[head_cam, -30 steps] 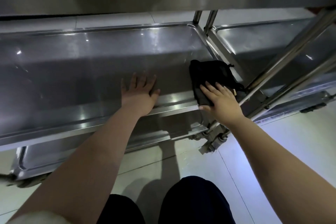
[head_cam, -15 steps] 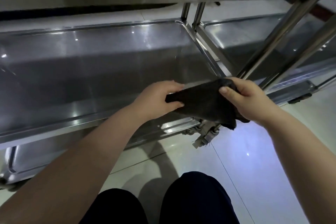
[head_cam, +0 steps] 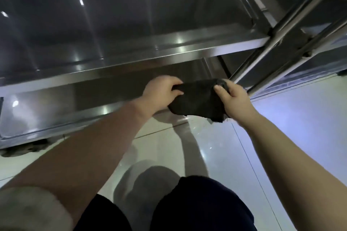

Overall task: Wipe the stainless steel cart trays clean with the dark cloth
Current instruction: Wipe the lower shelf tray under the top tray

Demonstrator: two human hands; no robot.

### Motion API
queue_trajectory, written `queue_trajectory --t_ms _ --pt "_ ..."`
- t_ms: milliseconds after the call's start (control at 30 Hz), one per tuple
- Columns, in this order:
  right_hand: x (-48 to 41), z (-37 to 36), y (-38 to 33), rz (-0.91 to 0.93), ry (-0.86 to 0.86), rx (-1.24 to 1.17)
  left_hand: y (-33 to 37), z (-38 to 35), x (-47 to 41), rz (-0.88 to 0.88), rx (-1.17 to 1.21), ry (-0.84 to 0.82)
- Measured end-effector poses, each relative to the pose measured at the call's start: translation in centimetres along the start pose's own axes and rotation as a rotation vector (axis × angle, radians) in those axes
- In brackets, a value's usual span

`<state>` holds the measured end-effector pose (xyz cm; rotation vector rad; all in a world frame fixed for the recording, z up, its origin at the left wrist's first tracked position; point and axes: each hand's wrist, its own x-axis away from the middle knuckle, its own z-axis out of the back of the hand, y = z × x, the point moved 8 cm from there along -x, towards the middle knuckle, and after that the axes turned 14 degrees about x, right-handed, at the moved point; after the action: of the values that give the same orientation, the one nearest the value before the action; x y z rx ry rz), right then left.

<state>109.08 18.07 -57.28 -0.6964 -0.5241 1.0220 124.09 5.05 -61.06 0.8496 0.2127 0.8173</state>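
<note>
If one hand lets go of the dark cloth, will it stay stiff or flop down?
Probably flop: the dark cloth sags and bunches between the left hand and right hand. Likely light, since loose finger grips hold it up.

Black cloth [head_cam: 199, 99], silver-grey steel tray [head_cam: 131, 58], pale glossy floor tiles [head_cam: 291, 118], dark navy trousers [head_cam: 197, 206].

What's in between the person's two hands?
The dark cloth stretches between the left hand and the right hand; both grip it, as the head view shows.

Glossy pale tiled floor [head_cam: 300, 122] with thin grout lines and soft reflections.
</note>
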Motion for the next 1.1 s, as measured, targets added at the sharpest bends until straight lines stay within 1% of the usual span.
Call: queue_trajectory --t_ms 67,100,133,167,200,233,267,300,333,367,400,433,467,533,567,600,633,700,733,800,900,1000,1067,1100 --pt "-2.6 1.5 -0.5 0.095 0.172 0.032 -0.6 0.7 -4.3 0.161 -0.005 0.132" --pt "-3.6 2.1 -1.2 0.2 0.239 0.068 -1.1 1.0 -6.1 0.248 -0.044 0.202" --pt "-4.4 2.0 -1.8 0.326 0.276 0.135 -1.4 1.0 -7.5 0.279 -0.092 0.257" --pt "-5.0 1.2 -2.1 0.456 0.27 0.227 -1.5 0.8 -8.4 0.246 -0.142 0.299" --pt "-5.6 -0.5 -1.7 0.56 0.222 0.331 -1.5 0.4 -9.0 0.154 -0.165 0.325" --pt "-6.3 -3.0 -0.3 0.604 0.131 0.439 -1.8 -0.3 -9.2 0.051 -0.157 0.301" --pt "-6.9 -5.8 1.8 0.576 0.022 0.543 -2.8 -1.5 -9.1 -0.025 -0.17 0.232" --pt "-7.3 -8.5 4.2 0.509 -0.089 0.633 -4.4 -2.9 -8.8 -0.058 -0.234 0.142" --pt "-7.2 -11.0 6.7 0.432 -0.197 0.705 -6.5 -4.3 -8.1 -0.049 -0.328 0.072" --pt "-7.0 -12.9 8.7 0.383 -0.271 0.765 -8.8 -5.1 -7.4 -0.03 -0.399 0.057" --pt "-6.8 -14.0 10.2 0.366 -0.304 0.789 -10.9 -5.5 -6.6 -0.019 -0.433 0.084" --pt "-6.5 -14.4 10.9 0.372 -0.291 0.757 -12.7 -5.3 -5.8 -0.004 -0.434 0.135" --pt "-6.6 -14.0 10.9 0.374 -0.241 0.679 -14.2 -4.8 -5.0 0.015 -0.42 0.196" --pt "-7.9 -12.6 10.3 0.365 -0.1 0.539 -17.0 -3.1 -4.1 0.076 -0.427 0.291" --pt "-9.1 -12.2 10.2 0.36 -0.051 0.539 -18.3 -2.5 -3.9 0.12 -0.453 0.309" --pt "-10.5 -12.2 10.3 0.341 -0.043 0.59 -19.4 -2.0 -3.9 0.173 -0.491 0.308" --pt "-11.9 -12.8 10.6 0.309 -0.072 0.673 -20.5 -1.7 -3.9 0.233 -0.523 0.294" --pt "-13.7 -14.8 11.7 0.235 -0.179 0.846 -22.0 -1.4 -3.9 0.336 -0.519 0.286" --pt "-14.2 -15.8 12.3 0.223 -0.212 0.91 -22.6 -1.4 -4.0 0.372 -0.503 0.296" --pt "-15.7 -16.8 13.3 0.228 -0.221 0.98 -23.0 -1.4 -4.0 0.393 -0.497 0.314" --pt "-19.8 -15.9 14.2 0.17 -0.194 1.0 -23.1 -1.5 -4.1 0.39 -0.474 0.323" --pt "-22.7 -15.4 13.9 0.052 -0.058 1.03 -23.1 -1.5 -4.1 0.4 -0.472 0.32" --pt "-22.7 -17.5 11.7 -0.004 0.014 1.009 -23.1 -1.6 -4.2 0.396 -0.475 0.318" --pt "-22.4 -19.6 9.7 0.019 0.011 0.998 -23.1 -1.5 -4.3 0.394 -0.474 0.319"
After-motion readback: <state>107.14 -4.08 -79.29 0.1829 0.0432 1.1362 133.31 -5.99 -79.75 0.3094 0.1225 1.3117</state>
